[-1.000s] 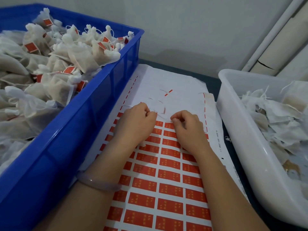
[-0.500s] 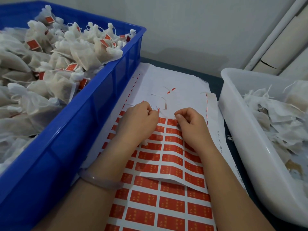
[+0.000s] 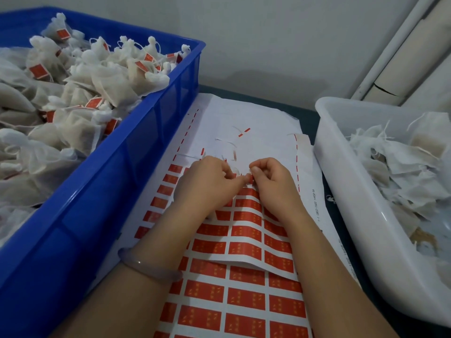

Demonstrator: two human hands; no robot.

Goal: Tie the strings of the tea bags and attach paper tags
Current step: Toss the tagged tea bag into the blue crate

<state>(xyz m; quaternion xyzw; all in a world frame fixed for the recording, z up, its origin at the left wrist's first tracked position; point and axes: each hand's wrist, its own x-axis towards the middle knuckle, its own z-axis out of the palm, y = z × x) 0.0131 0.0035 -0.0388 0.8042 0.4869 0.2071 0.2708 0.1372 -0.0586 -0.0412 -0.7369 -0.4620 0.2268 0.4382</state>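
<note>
Nearest the wrists lie 2 overlapping label sheets [image 3: 244, 301], rows of small red paper tags on white backing, flat on the counter [image 3: 310, 118]; the upper sheet's near edge lifts a little off the one beneath. A pale bangle [image 3: 148, 267] circles the left wrist.

Just beyond, the left hand [image 3: 207, 184] and right hand [image 3: 273, 184] meet at the top remaining row of tags. Both are curled, fingertips pinched together on 1 red tag [image 3: 248, 178] at the sheet's edge, seemingly peeling it away. Whether a string is caught between them is too small to tell.

I'd judge these tags very light, thin and floppy, sticky once lifted, easy to crease or tear; best taken by a corner with a fingernail and peeled slowly.

Past the hands, the backing is bare white with a few red scraps.

To the left of the hands, a blue crate [image 3: 146, 152] holds tied tea bags [image 3: 97, 76] already carrying red tags. To the right, a white tub [image 3: 341, 181] holds untagged bags [image 3: 402, 167] with loose strings. These look soft, light and fragile mesh; holding them by the gathered neck seems safest.
</note>
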